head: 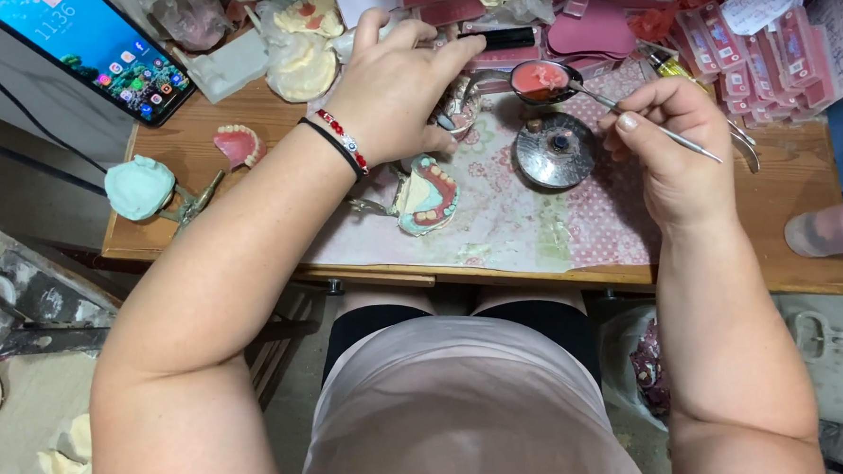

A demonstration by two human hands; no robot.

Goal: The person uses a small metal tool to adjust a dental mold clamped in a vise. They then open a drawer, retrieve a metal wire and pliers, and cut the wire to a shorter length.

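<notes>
My left hand (400, 80) is closed around a small dental piece over the far middle of the wooden table (799, 263); most of that piece is hidden under my fingers. My right hand (668, 134) grips a thin metal spoon tool (635, 114) whose bowl (540, 79) holds pink wax. The bowl hovers just beyond a round metal burner (555, 150). A denture model on a pale green cast (426, 197) lies on the patterned cloth (536, 223), near my left wrist.
A lit smartphone (84, 37) lies at the far left. A pink denture (238, 146) and a green cast on a clamp (139, 187) sit left of the cloth. Plaster casts (301, 61) and pink tooth cards (761, 62) crowd the back. A plastic bottle (834, 227) lies right.
</notes>
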